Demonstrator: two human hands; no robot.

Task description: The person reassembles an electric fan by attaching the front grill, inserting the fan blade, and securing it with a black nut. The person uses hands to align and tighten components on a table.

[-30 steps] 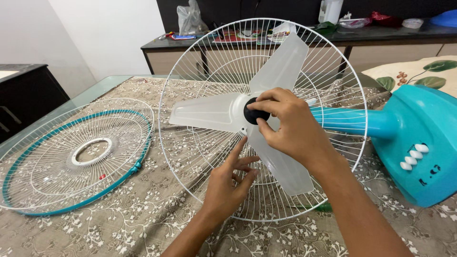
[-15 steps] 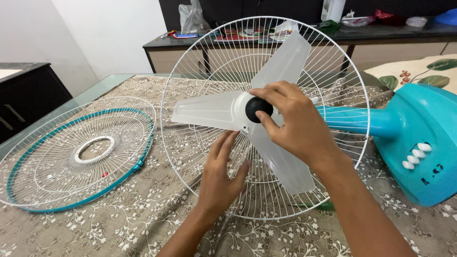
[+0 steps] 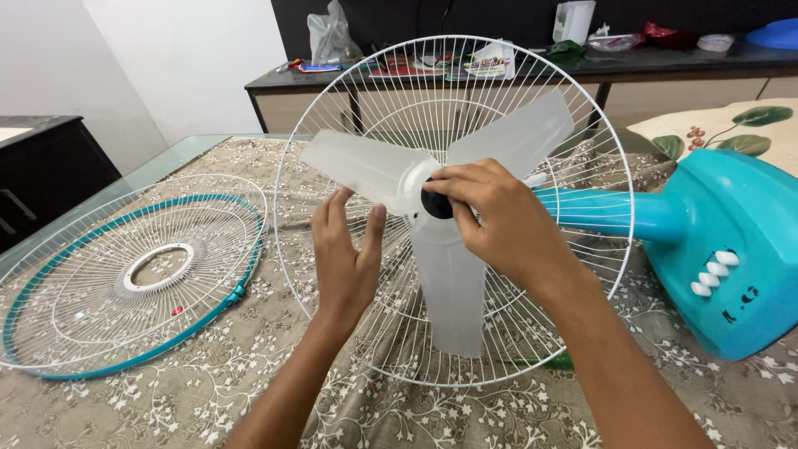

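The right hand [image 3: 499, 220] curls over the fan's middle, fingers pinching the black knob [image 3: 435, 204]; the left hand [image 3: 347, 258] stands upright, fingers open, fingertips touching the left blade [image 3: 357, 166]; since a second ago the blades have turned, one now pointing near; the knob sits under the right fingertips, inside the white wire guard [image 3: 332, 100].

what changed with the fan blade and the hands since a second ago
The translucent blade turned clockwise, so one vane now points down. The left hand rose from below the hub to the upper-left vane. The right hand kept pinching the black hub cap. The loose front grille stayed put.
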